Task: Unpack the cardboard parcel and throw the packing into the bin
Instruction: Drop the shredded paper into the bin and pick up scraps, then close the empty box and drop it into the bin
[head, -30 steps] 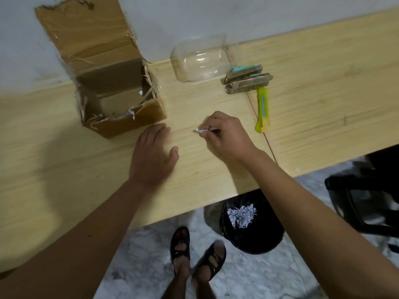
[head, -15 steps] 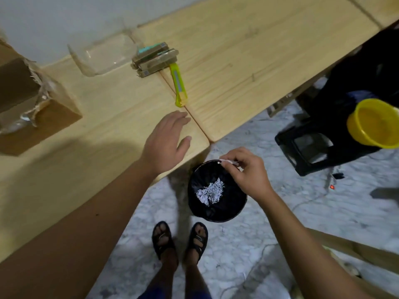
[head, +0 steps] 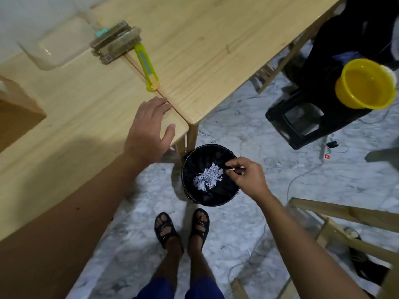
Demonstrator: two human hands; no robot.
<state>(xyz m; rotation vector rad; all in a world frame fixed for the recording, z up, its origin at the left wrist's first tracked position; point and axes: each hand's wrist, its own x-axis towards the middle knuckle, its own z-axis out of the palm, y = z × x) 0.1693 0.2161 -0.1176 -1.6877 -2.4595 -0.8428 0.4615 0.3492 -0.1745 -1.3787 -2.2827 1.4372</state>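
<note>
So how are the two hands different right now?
The left hand lies flat on the wooden table with straight fingers, holding nothing. The right hand hangs over the black bin, off the table, its fingers pinching a small white paper scrap. Both are bare.

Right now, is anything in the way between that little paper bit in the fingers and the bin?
No, nothing visible is in the way. The right hand pinches the paper scrap right above the open bin, which holds only shredded paper.
</note>
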